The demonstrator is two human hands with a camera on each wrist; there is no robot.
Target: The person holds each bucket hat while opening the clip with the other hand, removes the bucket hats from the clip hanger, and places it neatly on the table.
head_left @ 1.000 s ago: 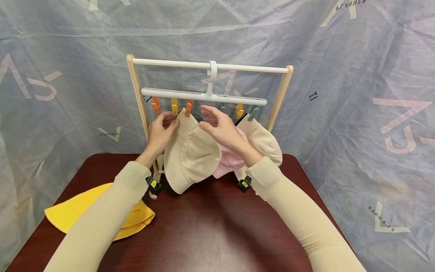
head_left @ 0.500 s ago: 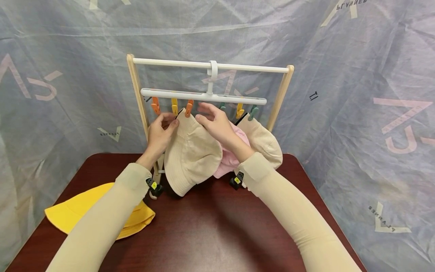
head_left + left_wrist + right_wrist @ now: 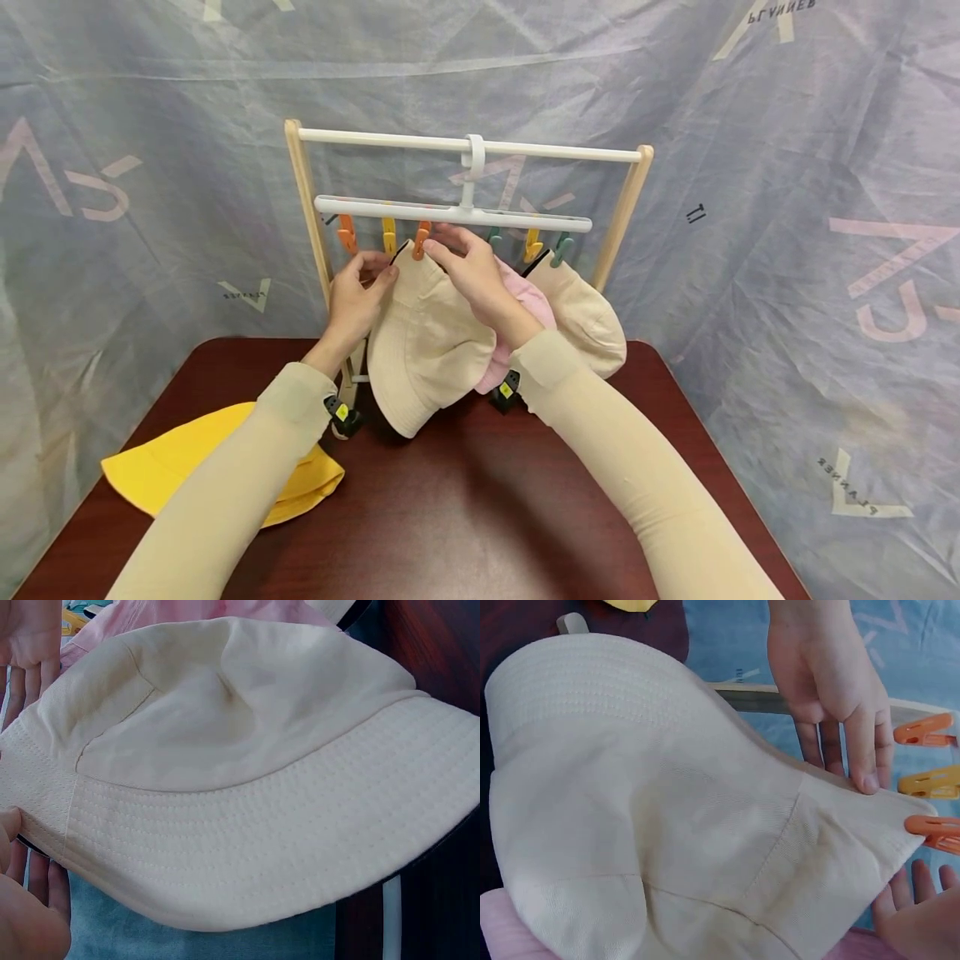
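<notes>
Cream hat (image 3: pixel 423 358) pinched in left hand's (image 3: pixel 354 300) grip; right hand (image 3: pixel 476 279) loose beside it.
Sleeve (image 3: pixel 232 487) partly blocks yellow hat (image 3: pixel 176 450) near left edge of bench (image 3: pixel 435 533).

Hats (image 3: pixel 431 346) below hanger (image 3: pixel 450 214), lone hat (image 3: pixel 180 442) leftward on table (image 3: pixel 465 517)

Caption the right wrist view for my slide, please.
Left hand pinching the edge of a cream hat held by an orange clothespin, the right hand close by.

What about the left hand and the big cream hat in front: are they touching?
Touching. The right wrist view shows it plainly: the left hand has its thumb resting on the edge of the cream hat.
</notes>
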